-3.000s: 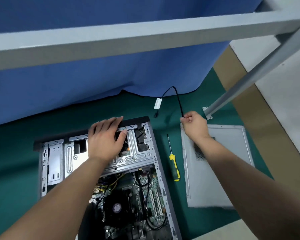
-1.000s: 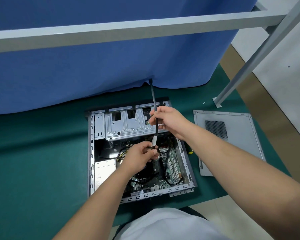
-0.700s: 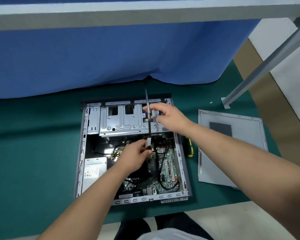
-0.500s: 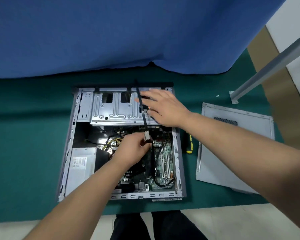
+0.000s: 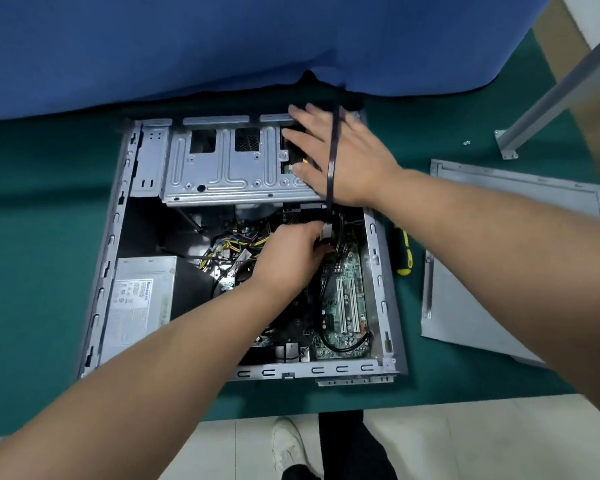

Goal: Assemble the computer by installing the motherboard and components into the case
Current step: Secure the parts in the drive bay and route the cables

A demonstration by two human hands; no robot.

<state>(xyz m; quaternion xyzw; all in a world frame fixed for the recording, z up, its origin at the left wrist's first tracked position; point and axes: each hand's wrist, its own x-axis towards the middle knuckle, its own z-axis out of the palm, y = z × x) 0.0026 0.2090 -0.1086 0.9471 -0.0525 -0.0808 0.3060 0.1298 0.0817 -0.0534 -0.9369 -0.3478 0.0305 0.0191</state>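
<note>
An open grey computer case [image 5: 104,258] lies flat on the green mat, with the motherboard [image 5: 347,299] and power supply [image 5: 136,299] inside. My left hand [image 5: 293,251] reaches into the case and pinches the lower end of a flat black cable [image 5: 332,157] by its white label. The cable runs straight up across the back of my right hand [image 5: 340,157]. My right hand lies flat with fingers spread on the silver drive cage [image 5: 222,168] at the far end of the case.
The case's grey side panel [image 5: 492,268] lies on the mat to the right. A yellow-handled screwdriver [image 5: 404,254] sits between case and panel. A blue cloth [image 5: 222,43] hangs behind. A metal frame leg [image 5: 548,95] stands at far right. My shoe shows on the floor below.
The head has tilted down over the case. My left hand has carried the cable end lower into the case. My right hand has let go of the cable and spread flat on the drive cage.
</note>
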